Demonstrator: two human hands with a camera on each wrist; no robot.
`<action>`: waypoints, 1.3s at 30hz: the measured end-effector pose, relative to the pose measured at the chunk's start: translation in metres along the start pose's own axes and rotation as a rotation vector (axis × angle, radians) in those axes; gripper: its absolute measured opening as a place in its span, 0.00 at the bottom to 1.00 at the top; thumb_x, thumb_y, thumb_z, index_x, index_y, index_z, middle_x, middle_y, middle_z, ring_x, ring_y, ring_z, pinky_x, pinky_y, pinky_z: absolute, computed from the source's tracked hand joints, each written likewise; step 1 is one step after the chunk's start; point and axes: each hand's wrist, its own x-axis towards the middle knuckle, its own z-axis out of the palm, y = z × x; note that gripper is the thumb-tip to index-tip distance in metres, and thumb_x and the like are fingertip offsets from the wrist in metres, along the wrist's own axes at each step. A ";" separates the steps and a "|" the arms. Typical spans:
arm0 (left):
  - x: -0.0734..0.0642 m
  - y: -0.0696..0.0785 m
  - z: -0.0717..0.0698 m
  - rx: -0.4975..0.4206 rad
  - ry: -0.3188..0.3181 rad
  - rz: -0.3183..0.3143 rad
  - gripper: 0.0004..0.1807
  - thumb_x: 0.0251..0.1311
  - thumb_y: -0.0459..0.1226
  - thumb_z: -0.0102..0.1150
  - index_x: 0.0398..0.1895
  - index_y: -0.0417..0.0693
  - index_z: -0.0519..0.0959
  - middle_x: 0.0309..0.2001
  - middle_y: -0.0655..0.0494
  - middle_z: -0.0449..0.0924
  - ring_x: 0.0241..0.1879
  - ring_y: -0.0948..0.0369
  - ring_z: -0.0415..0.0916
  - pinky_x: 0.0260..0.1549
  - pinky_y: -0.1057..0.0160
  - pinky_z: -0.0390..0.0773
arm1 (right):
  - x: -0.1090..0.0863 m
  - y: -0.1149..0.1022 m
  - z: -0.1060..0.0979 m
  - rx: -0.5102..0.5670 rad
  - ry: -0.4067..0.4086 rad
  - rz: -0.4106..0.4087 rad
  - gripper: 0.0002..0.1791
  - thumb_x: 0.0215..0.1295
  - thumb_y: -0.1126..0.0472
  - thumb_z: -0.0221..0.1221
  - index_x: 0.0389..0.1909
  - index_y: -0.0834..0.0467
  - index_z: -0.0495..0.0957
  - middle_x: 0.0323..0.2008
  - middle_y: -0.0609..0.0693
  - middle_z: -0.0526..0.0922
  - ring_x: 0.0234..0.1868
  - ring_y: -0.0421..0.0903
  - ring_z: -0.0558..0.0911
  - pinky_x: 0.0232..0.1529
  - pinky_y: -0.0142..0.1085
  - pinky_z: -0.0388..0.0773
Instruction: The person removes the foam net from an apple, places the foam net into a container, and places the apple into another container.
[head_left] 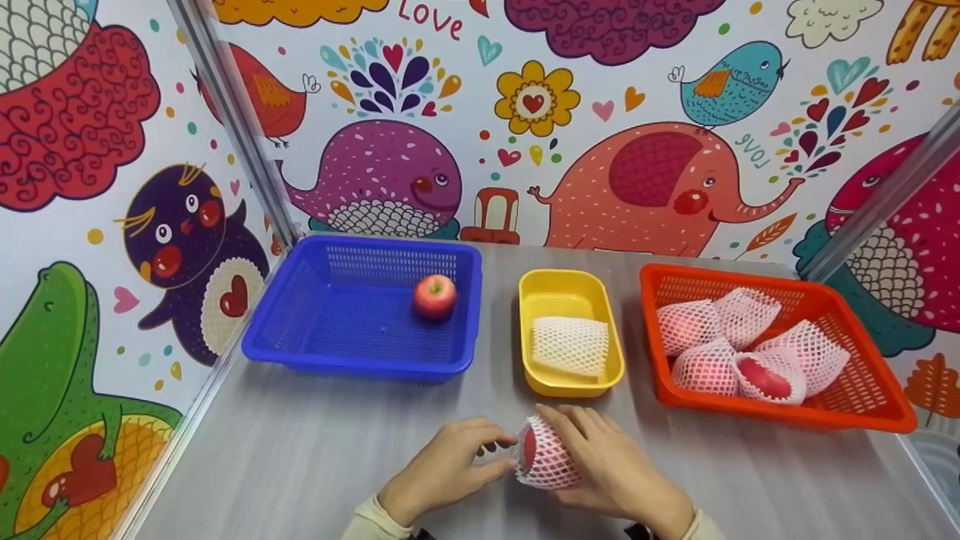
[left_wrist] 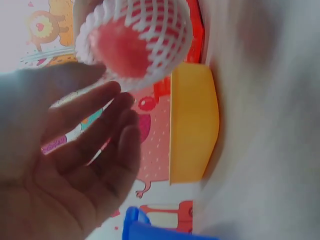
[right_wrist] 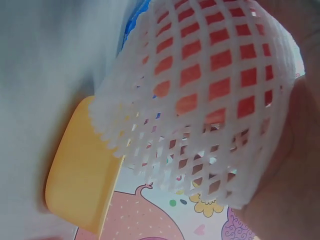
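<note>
My right hand (head_left: pixel 616 466) grips a red apple (head_left: pixel 529 448) dressed in a white foam net sleeve (head_left: pixel 553 463), low over the table in front of the yellow tray. The sleeve's mesh covers most of the fruit, and bare red skin shows at its left end. At that end my left hand (head_left: pixel 448 463) has its thumb and fingertips right by the sleeve's edge, fingers loosely bent. In the left wrist view its palm holds nothing. Seen from the right wrist, the sleeve (right_wrist: pixel 200 75) reaches past the apple as a loose, flared end.
Another flat foam sleeve (head_left: pixel 570 345) lies in the yellow tray (head_left: pixel 571 386). Left of it, a blue basket (head_left: pixel 360 365) holds one bare apple (head_left: pixel 434 297). An orange-red basket (head_left: pixel 787 414) on the right holds several net-wrapped apples (head_left: pixel 705 367). Cartoon-printed panels (head_left: pixel 495 150) enclose the table.
</note>
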 end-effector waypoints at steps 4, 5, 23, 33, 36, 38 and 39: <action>0.002 0.001 0.005 -0.006 -0.069 -0.008 0.18 0.62 0.45 0.68 0.50 0.45 0.82 0.42 0.58 0.83 0.38 0.67 0.79 0.37 0.71 0.78 | 0.003 -0.003 0.001 -0.013 0.014 -0.021 0.60 0.32 0.44 0.80 0.71 0.54 0.64 0.52 0.51 0.75 0.49 0.47 0.76 0.46 0.48 0.79; 0.002 0.001 0.006 -0.005 -0.077 -0.019 0.19 0.61 0.46 0.68 0.51 0.45 0.81 0.42 0.58 0.82 0.37 0.68 0.79 0.37 0.72 0.78 | 0.003 -0.003 0.001 -0.019 0.020 -0.027 0.60 0.32 0.44 0.80 0.71 0.54 0.64 0.52 0.51 0.75 0.49 0.47 0.76 0.46 0.48 0.79; 0.007 0.005 0.017 0.025 -0.061 -0.166 0.26 0.42 0.42 0.75 0.47 0.51 0.76 0.37 0.68 0.75 0.34 0.66 0.76 0.33 0.72 0.74 | 0.012 -0.019 0.006 0.023 0.115 -0.150 0.60 0.32 0.44 0.80 0.70 0.58 0.66 0.53 0.50 0.75 0.50 0.48 0.77 0.49 0.47 0.78; 0.001 -0.002 0.009 -0.006 -0.031 -0.190 0.28 0.43 0.46 0.76 0.47 0.51 0.75 0.37 0.66 0.76 0.33 0.63 0.77 0.32 0.71 0.74 | 0.002 -0.001 -0.017 0.111 0.033 -0.113 0.40 0.48 0.53 0.77 0.64 0.55 0.73 0.52 0.46 0.79 0.50 0.44 0.79 0.48 0.43 0.79; 0.001 -0.003 0.005 -0.006 -0.033 -0.200 0.27 0.42 0.44 0.76 0.46 0.50 0.75 0.36 0.66 0.74 0.34 0.62 0.77 0.32 0.69 0.75 | 0.002 0.004 -0.019 0.126 0.082 -0.153 0.28 0.51 0.60 0.75 0.54 0.56 0.80 0.44 0.44 0.82 0.42 0.42 0.80 0.42 0.39 0.80; 0.001 -0.004 0.003 -0.017 -0.041 -0.205 0.28 0.42 0.43 0.76 0.47 0.50 0.75 0.36 0.66 0.75 0.34 0.62 0.78 0.33 0.69 0.75 | 0.003 0.005 -0.020 0.136 0.119 -0.180 0.22 0.51 0.63 0.75 0.49 0.55 0.82 0.40 0.42 0.82 0.39 0.41 0.80 0.40 0.37 0.79; 0.001 -0.004 0.002 -0.028 -0.044 -0.208 0.28 0.42 0.42 0.76 0.48 0.49 0.75 0.36 0.66 0.75 0.34 0.63 0.77 0.32 0.70 0.76 | 0.003 0.006 -0.020 0.140 0.138 -0.195 0.20 0.51 0.65 0.74 0.46 0.55 0.82 0.39 0.42 0.82 0.38 0.41 0.80 0.39 0.37 0.79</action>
